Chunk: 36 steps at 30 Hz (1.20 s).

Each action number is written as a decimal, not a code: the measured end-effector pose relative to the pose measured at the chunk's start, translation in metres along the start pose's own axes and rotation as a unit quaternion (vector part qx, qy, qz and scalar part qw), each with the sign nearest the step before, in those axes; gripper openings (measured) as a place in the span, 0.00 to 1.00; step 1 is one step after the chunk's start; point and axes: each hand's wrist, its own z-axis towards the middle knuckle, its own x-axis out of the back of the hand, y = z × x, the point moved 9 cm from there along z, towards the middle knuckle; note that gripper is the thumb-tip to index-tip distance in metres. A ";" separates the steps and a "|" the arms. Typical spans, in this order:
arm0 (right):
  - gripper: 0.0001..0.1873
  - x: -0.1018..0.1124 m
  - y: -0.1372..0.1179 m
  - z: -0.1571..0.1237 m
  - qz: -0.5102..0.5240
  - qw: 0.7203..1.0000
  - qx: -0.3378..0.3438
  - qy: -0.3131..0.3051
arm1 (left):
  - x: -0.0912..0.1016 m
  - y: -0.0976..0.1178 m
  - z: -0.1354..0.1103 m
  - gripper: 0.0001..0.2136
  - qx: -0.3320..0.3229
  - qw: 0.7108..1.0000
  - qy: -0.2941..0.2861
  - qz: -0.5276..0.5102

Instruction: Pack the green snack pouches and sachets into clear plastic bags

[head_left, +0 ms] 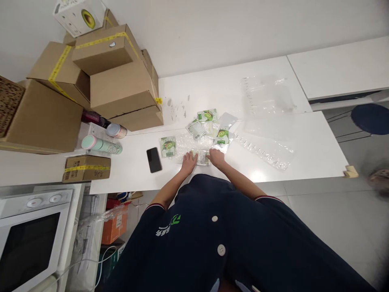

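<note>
A packet in clear bubble wrap (203, 158) lies at the table's front edge, between my two hands. My left hand (189, 163) rests on its left end, fingers stretched out and flat. At the right end, my right hand (216, 157) is closed with its fingers curled on the wrap; the exact grip is partly hidden. More of the clear wrap spreads flat just behind my hands. A green-and-white kiwi-print packet (168, 147) lies to the left. Behind the wrap is a loose pile of similar packets (207, 115), and another kiwi packet (223, 136) lies beside my right hand.
A black phone (154, 159) lies left of the packets. Clear plastic sheets (267, 97) cover part of the right side. Stacked cardboard boxes (121, 85), a mint bottle (101, 144), a jar (116, 131) and a small box (88, 168) stand left. A microwave (33, 235) sits lower left.
</note>
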 end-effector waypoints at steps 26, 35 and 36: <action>0.15 -0.035 0.016 0.002 0.167 0.973 -0.080 -0.135 | 0.017 0.013 0.000 0.25 -0.018 0.999 0.023 -0.040; 0.25 0.007 -0.030 0.017 0.021 0.996 0.073 0.044 | -0.001 0.006 0.004 0.24 -0.014 0.987 0.031 -0.155; 0.27 0.000 -0.027 0.023 0.040 0.997 0.057 0.012 | 0.000 0.003 0.000 0.23 -0.010 0.981 0.050 -0.188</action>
